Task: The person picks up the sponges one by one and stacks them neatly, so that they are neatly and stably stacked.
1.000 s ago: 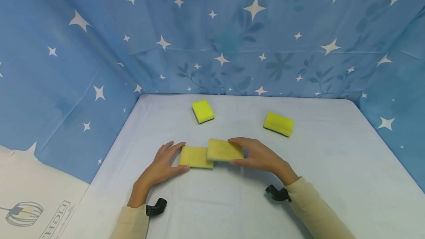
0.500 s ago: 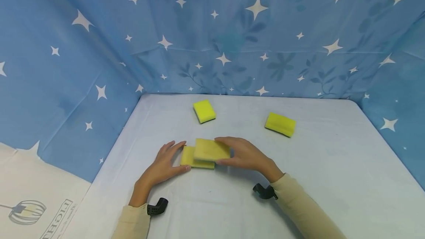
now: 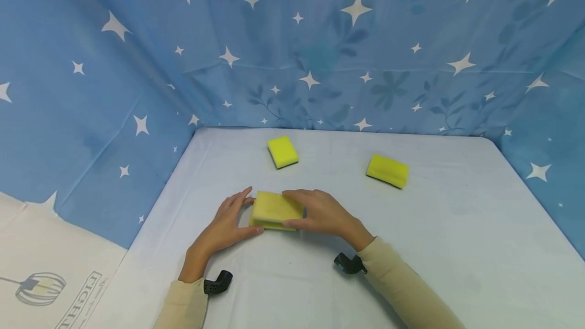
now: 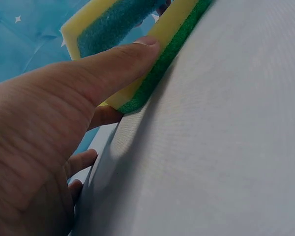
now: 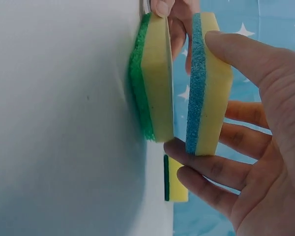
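My right hand holds a yellow sponge with a blue scouring side, thumb on its near edge and fingers round the far side. It hovers flat, blue face down, over a second sponge with a green scouring side. A narrow gap shows between the two in both wrist views. The green-backed sponge lies green side down on the white tabletop. At its left end my left hand grips it, thumb on the near edge and a finger at the far side. From the head view the upper sponge hides most of the lower one.
Two more yellow sponges with dark undersides lie farther back, one left of centre and one to the right. A blue star-patterned curtain hangs behind the table and along its sides.
My right hand has carried its sponge leftward, from overlapping the lower sponge's right end to almost directly above it. My left hand stays at the lower sponge, its index finger now lifted slightly.
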Available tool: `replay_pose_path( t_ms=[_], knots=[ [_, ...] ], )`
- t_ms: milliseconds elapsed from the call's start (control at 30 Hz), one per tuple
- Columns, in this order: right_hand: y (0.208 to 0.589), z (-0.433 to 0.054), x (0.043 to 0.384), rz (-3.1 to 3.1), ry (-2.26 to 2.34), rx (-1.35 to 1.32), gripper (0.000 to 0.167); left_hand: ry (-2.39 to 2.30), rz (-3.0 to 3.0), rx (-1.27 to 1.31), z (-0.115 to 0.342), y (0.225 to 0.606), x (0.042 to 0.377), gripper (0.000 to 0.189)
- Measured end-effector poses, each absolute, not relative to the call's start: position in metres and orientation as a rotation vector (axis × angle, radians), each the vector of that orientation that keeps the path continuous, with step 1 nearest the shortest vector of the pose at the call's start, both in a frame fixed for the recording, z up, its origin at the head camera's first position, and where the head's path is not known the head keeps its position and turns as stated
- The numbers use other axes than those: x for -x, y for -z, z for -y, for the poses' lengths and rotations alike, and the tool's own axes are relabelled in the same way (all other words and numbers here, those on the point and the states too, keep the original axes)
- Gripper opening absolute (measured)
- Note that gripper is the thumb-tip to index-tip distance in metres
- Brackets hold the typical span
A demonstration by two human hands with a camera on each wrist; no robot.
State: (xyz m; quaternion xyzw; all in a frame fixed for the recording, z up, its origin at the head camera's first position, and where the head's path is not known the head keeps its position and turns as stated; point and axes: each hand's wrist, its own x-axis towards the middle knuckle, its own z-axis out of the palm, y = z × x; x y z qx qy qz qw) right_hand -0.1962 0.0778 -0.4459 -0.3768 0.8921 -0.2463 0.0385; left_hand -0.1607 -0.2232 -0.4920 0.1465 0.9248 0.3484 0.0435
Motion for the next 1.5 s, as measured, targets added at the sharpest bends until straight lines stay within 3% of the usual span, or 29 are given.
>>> replay_pose_path(
  t_ms=[1133, 1500],
  knots=[
    [0.458, -0.06, 0.192, -2.843, 0.605, 1.24, 0.066, -1.019, -2.839, -0.46, 0.222, 0.49, 0.16, 0.098],
    [0.455, -0.068, 0.195, -2.881, 0.664, 1.193, 0.088, -1.016, -2.821, -0.411, 0.221, 0.491, 0.159, 0.102]
  ],
)
